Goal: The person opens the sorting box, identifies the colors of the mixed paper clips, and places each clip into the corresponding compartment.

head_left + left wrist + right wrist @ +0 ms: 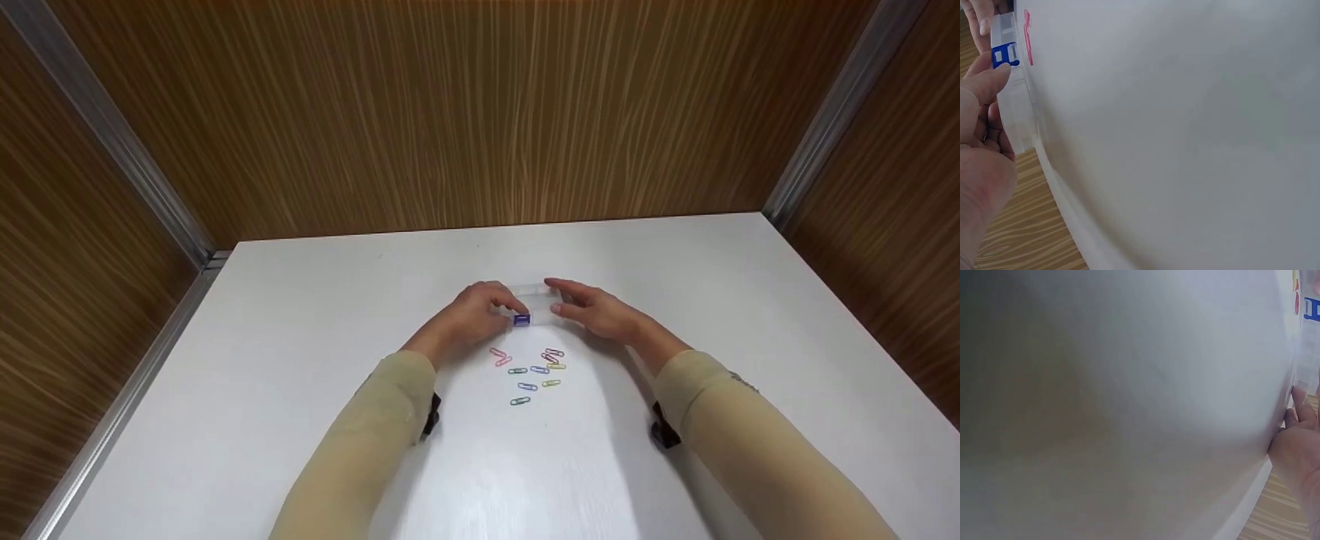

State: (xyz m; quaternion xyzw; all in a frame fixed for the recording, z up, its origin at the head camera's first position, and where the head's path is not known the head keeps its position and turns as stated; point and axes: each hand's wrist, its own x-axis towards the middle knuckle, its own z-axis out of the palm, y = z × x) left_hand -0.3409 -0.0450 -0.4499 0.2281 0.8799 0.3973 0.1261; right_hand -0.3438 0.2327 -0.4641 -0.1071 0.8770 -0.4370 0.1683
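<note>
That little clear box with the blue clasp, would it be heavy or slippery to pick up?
Probably light: the box looks thin, clear and small between both hands. Its smooth plastic walls may be a bit slippery. It likely slides on the white table rather than rolls, being flat-sided.

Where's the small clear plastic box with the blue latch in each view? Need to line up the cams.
Head: small clear plastic box with the blue latch at centre, between the left hand and right hand, beyond the coloured paper clips.
Left wrist: top left, thumb on the latch.
Right wrist: a sliver at the right edge, above the fingertips.
Shared landmark: the blue latch.
</note>
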